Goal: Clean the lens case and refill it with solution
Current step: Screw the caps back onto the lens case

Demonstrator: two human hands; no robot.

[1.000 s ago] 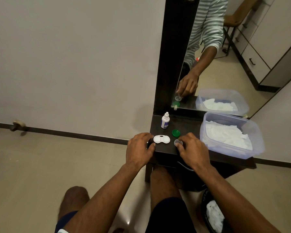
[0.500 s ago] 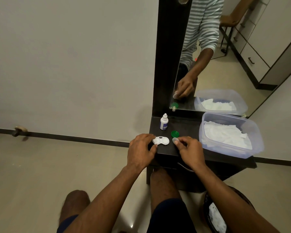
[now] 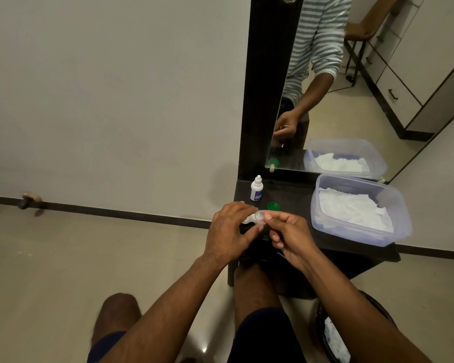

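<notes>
The white lens case (image 3: 250, 218) is lifted off the dark shelf (image 3: 294, 197), gripped by my left hand (image 3: 230, 231); most of it is hidden behind the fingers. My right hand (image 3: 288, 235) pinches a clear cap (image 3: 262, 215) against the case's right end. A green cap (image 3: 273, 206) lies on the shelf just behind my hands. The small white solution bottle (image 3: 256, 189) with a blue label stands upright at the shelf's back left, capped.
A clear plastic tub (image 3: 399, 213) holding white tissues sits on the right of the shelf. A mirror (image 3: 351, 87) in a dark frame rises behind. A dark bin (image 3: 325, 334) with white paper stands on the floor at lower right. My knees are under the shelf.
My left hand has picked the lens case up off the shelf. My right hand has lifted the clear cap from the shelf and brought it to the case's right end.
</notes>
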